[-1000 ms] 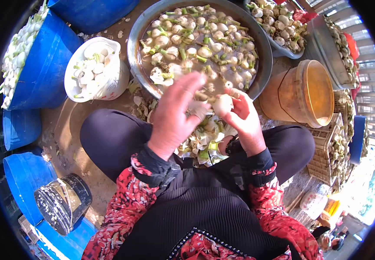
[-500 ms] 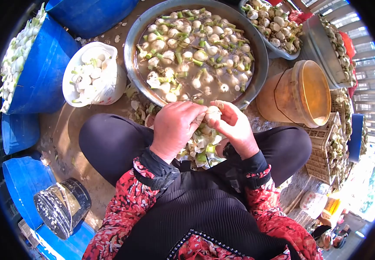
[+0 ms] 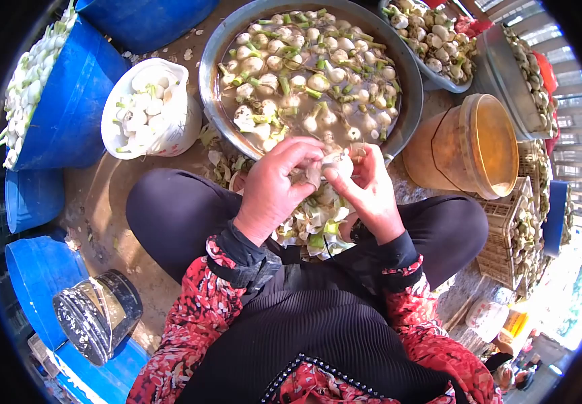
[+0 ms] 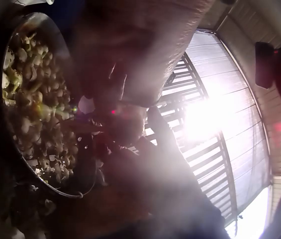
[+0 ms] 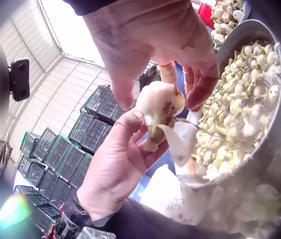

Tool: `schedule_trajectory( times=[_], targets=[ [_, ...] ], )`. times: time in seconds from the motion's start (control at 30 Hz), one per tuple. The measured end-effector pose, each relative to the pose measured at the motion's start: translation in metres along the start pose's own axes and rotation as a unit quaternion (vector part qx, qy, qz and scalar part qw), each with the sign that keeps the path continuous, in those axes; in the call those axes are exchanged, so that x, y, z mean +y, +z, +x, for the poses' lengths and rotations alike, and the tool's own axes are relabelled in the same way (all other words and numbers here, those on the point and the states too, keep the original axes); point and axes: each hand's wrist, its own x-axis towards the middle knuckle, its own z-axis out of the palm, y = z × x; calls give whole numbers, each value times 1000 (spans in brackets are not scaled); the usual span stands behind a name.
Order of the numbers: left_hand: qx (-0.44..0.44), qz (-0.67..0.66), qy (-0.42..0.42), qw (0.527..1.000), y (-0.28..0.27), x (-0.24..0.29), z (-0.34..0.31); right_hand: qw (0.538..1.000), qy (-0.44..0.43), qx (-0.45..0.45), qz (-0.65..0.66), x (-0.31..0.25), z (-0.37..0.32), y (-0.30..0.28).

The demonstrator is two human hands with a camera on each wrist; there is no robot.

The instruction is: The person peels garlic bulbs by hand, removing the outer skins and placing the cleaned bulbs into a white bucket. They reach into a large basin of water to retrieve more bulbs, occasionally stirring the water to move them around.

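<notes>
Between the two hands, over the peelings in the lap, is a whitish garlic bulb (image 3: pixel 337 163) with a short stem. My right hand (image 3: pixel 373 193) holds the bulb between thumb and fingers. On its other side, my left hand (image 3: pixel 274 190) pinches it near the stem. In the right wrist view the bulb (image 5: pixel 156 99) has brown root marks, and a loose strip of skin (image 5: pixel 176 142) hangs beside its neck. That view also shows the left thumb (image 5: pixel 127 122) pressing close under the bulb. Glare and shadow hide most of the bulb in the left wrist view.
Ahead stands a wide tub (image 3: pixel 412 101) of murky water with many floating garlic bulbs. To its left is a white bucket (image 3: pixel 186 121) with cleaner bulbs, beside a heaped blue tub (image 3: pixel 69 101). An orange bucket (image 3: pixel 439 151) stands at right. Peelings (image 3: pixel 314 229) lie between the legs.
A second ago the left hand was raised and blurred, apart from the bulb in the right hand. It then came down to the bulb, and both hands are now together on it, slightly farther forward.
</notes>
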Motion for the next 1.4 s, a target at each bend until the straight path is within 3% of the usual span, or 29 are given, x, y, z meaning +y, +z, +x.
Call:
schedule_trajectory(
  times=[0.17,0.27,0.3,0.37,0.43,0.5,0.57,0.63,0.7,0.73,0.87,1.0,1.07,1.17,1.23,1.27,1.3,1.37,1.4],
  targets=[
    [44,-55,-60,996,5,0,-3,998,-46,36,39,-4,-7,10],
    [58,-111,-89,988,6,-1,-4,981,-116,73,-140,3,-5,9],
    [60,-170,-111,977,5,-4,-5,981,-116,72,-141,7,-4,10],
    [62,-228,-134,962,1,-10,-7,960,-241,110,-93,17,0,15],
    [70,-350,-187,915,-4,-9,-6,973,-211,66,63,21,-1,15],
    [85,-377,-203,900,0,-2,-5,970,-147,46,187,18,-2,14],
    [118,-426,-224,869,3,1,-3,965,-140,47,217,12,0,20],
    [104,-399,-216,885,-3,-8,-3,958,-133,43,251,6,0,20],
    [127,-235,-103,958,2,-8,-4,992,-38,6,121,2,-3,14],
    [114,-160,-89,976,4,-10,-5,994,-38,29,94,7,0,18],
    [109,-121,-52,985,10,-2,-5,985,-70,104,122,16,4,22],
    [72,57,-23,995,6,-1,-7,981,-95,142,88,13,2,25],
    [59,126,-23,990,6,0,-6,980,-106,147,-85,-1,-4,27],
    [124,173,6,977,7,1,-6,959,-163,161,-165,-3,-1,26],
    [87,-82,-184,976,5,-12,-7,958,-176,130,-184,-2,2,15],
    [75,-211,-233,946,3,-17,-7,957,-223,57,-175,-5,2,10],
    [77,-216,-245,942,3,-12,-4,949,-267,-16,-165,-7,1,7],
    [43,-196,-251,947,1,-22,-7,994,-77,-73,35,-2,-2,3],
    [44,-195,-249,948,0,-22,-5,989,-38,-78,122,-2,0,0]
  ],
)
